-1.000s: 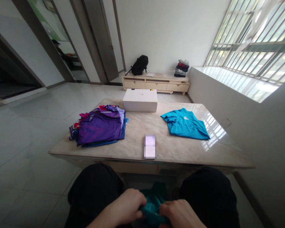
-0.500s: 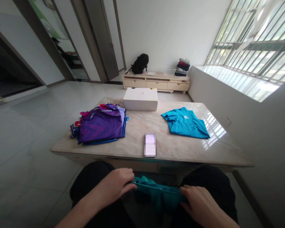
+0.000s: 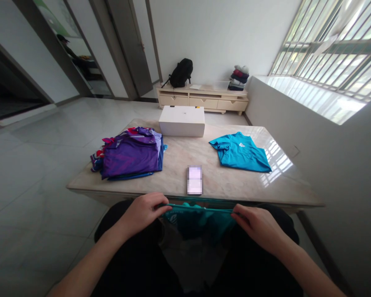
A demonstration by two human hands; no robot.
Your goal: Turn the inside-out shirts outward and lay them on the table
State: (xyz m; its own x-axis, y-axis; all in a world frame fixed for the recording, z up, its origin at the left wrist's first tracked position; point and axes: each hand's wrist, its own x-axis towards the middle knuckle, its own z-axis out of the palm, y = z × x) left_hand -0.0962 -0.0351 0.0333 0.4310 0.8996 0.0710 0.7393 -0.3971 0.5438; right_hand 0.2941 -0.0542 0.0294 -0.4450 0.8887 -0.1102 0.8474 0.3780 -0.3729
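Note:
A teal garment (image 3: 200, 220) hangs between my two hands, its upper edge stretched nearly straight; a pale print shows near its left end. My left hand (image 3: 148, 210) pinches the left end of that edge, and my right hand (image 3: 252, 216) pinches the right end. Both are just in front of the table edge, over my knees. Beyond them on the table lies a folded blue T-shirt (image 3: 243, 152) with a white logo, to the right. At the left is a pile of folded clothes (image 3: 131, 154), purple on top.
A phone (image 3: 194, 180) lies near the front edge of the marble table (image 3: 179, 161). A white box (image 3: 181, 121) stands at its far side. Behind, a low cabinet (image 3: 204, 101) bears a black backpack (image 3: 181, 73) and a stack of clothes (image 3: 238, 78). A person (image 3: 69, 47) is beyond the doorway.
Both hands have risen toward the table edge with the teal garment, and its top edge is now tauter and straighter. The camera view has tilted slightly downward.

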